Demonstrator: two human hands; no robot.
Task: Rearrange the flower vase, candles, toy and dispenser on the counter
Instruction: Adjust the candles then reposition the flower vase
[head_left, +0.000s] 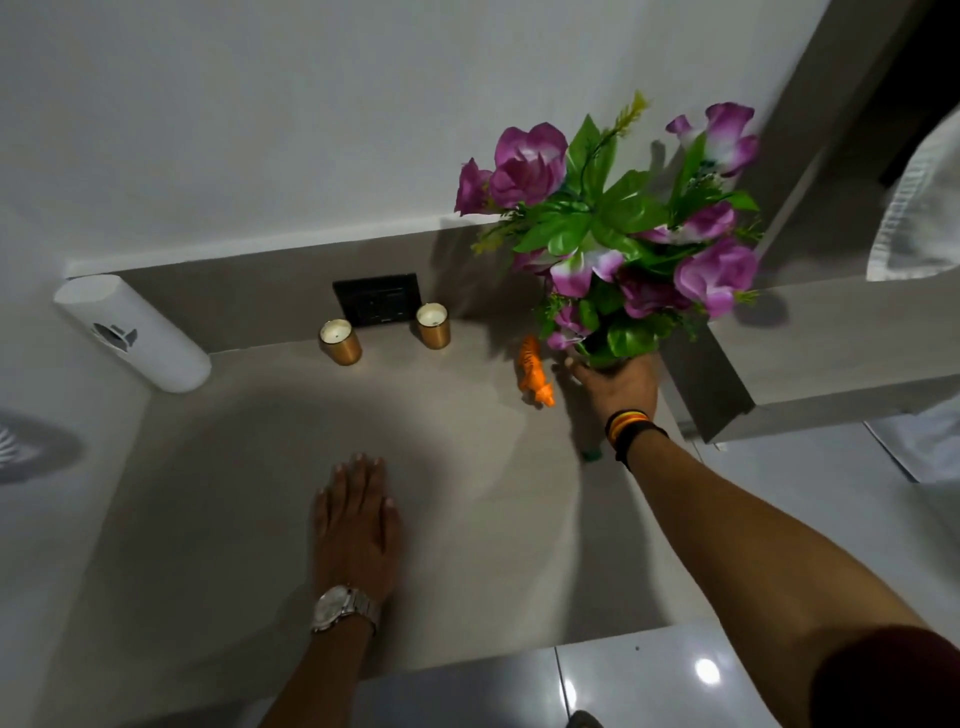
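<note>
My right hand (618, 383) is wrapped around the flower vase at the right of the counter; the vase body is hidden by my hand, and only its purple flowers and green leaves (618, 228) show above. An orange toy tiger (535, 371) stands just left of that hand. Two gold candles (340, 342) (432, 326) stand at the back, either side of a black wall socket. A white dispenser (135, 335) hangs on the left wall. My left hand (356, 525) rests flat on the counter (234, 493), fingers apart, holding nothing.
A black socket plate (376, 299) sits on the back ledge between the candles. A thick grey shelf (810, 353) juts out at the right, close to the flowers. A small green thing (591, 455) lies under my right wrist. Glossy floor tiles (649, 680) lie below the counter's front edge.
</note>
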